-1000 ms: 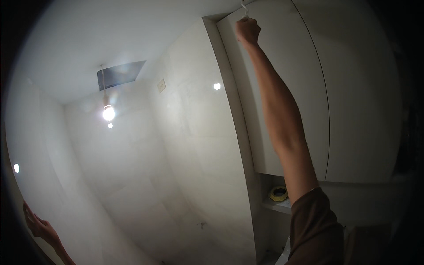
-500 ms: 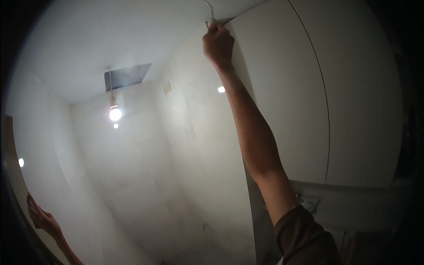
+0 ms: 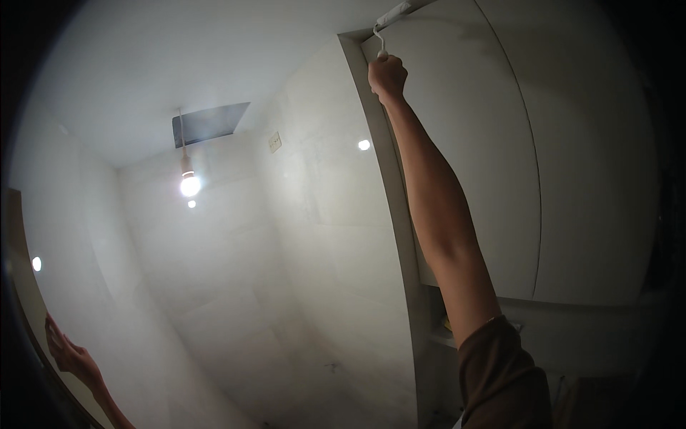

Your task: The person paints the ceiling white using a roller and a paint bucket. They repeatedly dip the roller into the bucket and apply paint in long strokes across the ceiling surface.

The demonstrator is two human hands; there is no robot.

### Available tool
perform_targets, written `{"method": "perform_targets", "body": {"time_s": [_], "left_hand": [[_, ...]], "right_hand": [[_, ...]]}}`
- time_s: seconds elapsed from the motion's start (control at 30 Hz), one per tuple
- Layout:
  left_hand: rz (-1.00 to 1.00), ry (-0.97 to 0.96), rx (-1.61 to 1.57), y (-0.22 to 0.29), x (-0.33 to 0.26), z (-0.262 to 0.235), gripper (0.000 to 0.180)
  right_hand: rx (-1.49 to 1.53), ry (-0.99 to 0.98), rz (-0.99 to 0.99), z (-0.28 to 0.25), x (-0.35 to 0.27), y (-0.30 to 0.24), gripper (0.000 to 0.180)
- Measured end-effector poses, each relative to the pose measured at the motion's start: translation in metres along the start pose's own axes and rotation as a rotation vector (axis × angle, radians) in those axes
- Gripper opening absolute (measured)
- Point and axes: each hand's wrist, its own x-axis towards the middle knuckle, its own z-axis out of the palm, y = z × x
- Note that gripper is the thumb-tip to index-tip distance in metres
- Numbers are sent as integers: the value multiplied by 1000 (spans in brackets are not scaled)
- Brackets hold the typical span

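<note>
High overhead, my right hand (image 3: pixel 388 76) is closed round the handle of a small paint roller (image 3: pixel 394 13). Its white wire frame rises from my fist, and the pale roller sleeve lies where the ceiling meets the top of a white cabinet (image 3: pixel 471 157). My right arm is stretched up in front of the cabinet's left side. At the far left, my left hand (image 3: pixel 71 357) rests against the edge of a tan panel (image 3: pixel 23 257), fingers stretched out along it; some fingertips are hard to make out.
A lit bulb (image 3: pixel 189 184) hangs on a cord below a dark square opening (image 3: pixel 209 124) in the ceiling (image 3: pixel 214 57). A wall plate (image 3: pixel 275 141) sits high on the pale wall (image 3: pixel 336 236). Beneath the cabinet is a dim recess (image 3: pixel 572 336).
My right hand has moved right and slightly down, bringing the roller sleeve into view by the cabinet top. The view has shifted slightly. My left hand stays on the panel edge.
</note>
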Motion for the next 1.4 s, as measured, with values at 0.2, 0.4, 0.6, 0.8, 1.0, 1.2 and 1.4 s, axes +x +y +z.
{"method": "perform_targets", "body": {"time_s": [0.2, 0.4, 0.6, 0.8, 1.0, 1.2, 1.4], "left_hand": [[-40, -18, 6, -2, -1, 7, 64], [-5, 5, -10, -1, 3, 3, 64], [-42, -8, -18, 6, 4, -2, 66], [-39, -2, -11, 3, 5, -1, 66], [4, -10, 26, -4, 2, 3, 63], [7, -45, 24, -3, 4, -5, 63], [47, 13, -30, 4, 8, -9, 62]], "right_hand": [[-19, 62, -35, 16, 18, 3, 34], [-40, 134, -13, 41, 30, 4, 31], [19, 262, -53, 70, -24, -40, 28], [78, 149, -91, 85, -99, -101, 25], [160, 24, -150, 89, -134, -126, 32], [22, 122, -69, 81, -97, -98, 26], [-52, 133, -137, 60, -32, -37, 27]]}}
